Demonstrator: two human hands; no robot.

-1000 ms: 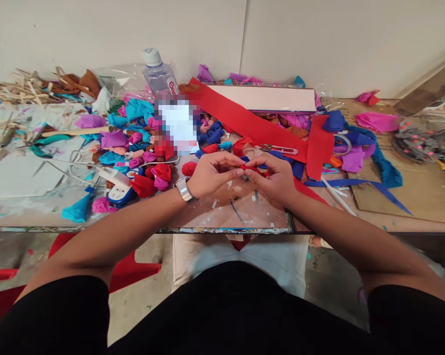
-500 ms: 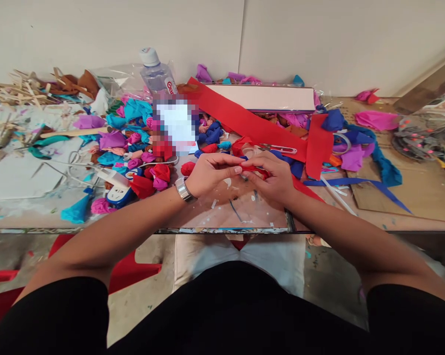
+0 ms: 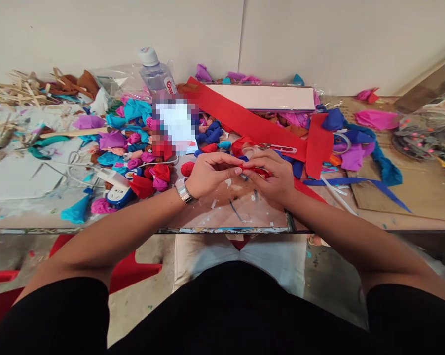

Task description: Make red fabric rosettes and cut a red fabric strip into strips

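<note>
Red fabric piece (image 3: pixel 255 171): pinched between both hands, just above the counter (image 3: pixel 244 209) near its front edge. The left hand (image 3: pixel 207 173) closes its thumb and forefinger on the left end of the piece; the right hand (image 3: pixel 272 175) curls around the right part, grip narrow on the fabric.

Change over the last second: slight. Both hands sit marginally higher in the view and a little closer together, and the left fingertips now overlap the red piece more than before. Judgement: the fabric is being rolled or folded tighter in place, not set down or swapped.

Surroundings: a long red strip (image 3: pixel 244 121) runs diagonally behind the hands, with a metal clip (image 3: pixel 281 148) lying on it. Small rolled fabric bundles (image 3: pixel 133 143) in teal, purple and red are heaped to the left. A water bottle (image 3: pixel 156 71) stands at the back.

Limits of view:
1. The fingers hide most of the red piece; its shape cannot be told.
2. A pixelated patch covers an object behind the left hand.
3. The tangle at the far right is blurred.
</note>
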